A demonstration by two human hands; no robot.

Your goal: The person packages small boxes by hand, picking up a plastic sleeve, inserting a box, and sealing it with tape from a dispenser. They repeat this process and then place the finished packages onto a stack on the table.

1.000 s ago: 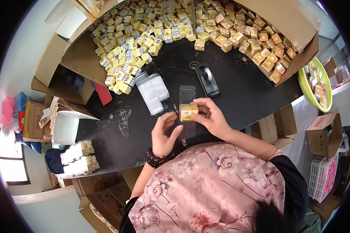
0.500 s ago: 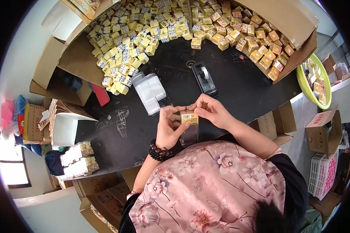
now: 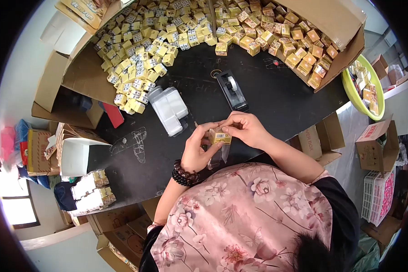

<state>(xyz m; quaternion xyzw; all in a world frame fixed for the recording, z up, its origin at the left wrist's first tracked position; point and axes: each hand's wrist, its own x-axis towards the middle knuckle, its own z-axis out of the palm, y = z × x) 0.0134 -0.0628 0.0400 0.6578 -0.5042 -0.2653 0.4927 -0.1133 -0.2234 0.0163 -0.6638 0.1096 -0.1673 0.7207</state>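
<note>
A small yellow box (image 3: 221, 137) with a barcode on its side is between my two hands, over the front of the black table. My left hand (image 3: 197, 149) is closed around its left side, the thumb pressing the lower front. At its upper right, the thumb and fingers of my right hand (image 3: 247, 130) pinch the edge. Clear plastic film (image 3: 225, 154) hangs below the box. Just beyond my hands lies a stack of white and clear plastic sheets (image 3: 169, 109). A black tape dispenser (image 3: 232, 90) stands to the right of that stack.
Heaps of small yellow boxes (image 3: 138, 68) and orange-yellow boxes (image 3: 299, 50) fill the back, held by cardboard walls (image 3: 86, 77). A green basin (image 3: 380, 95) stands at the right. On the left are wrapped box stacks (image 3: 94, 190), a white open carton (image 3: 75, 156) and a red card (image 3: 114, 115).
The box has tipped in my hands, showing more of another face, and the film below it has swung to a slant. The whole view has shifted slightly.
</note>
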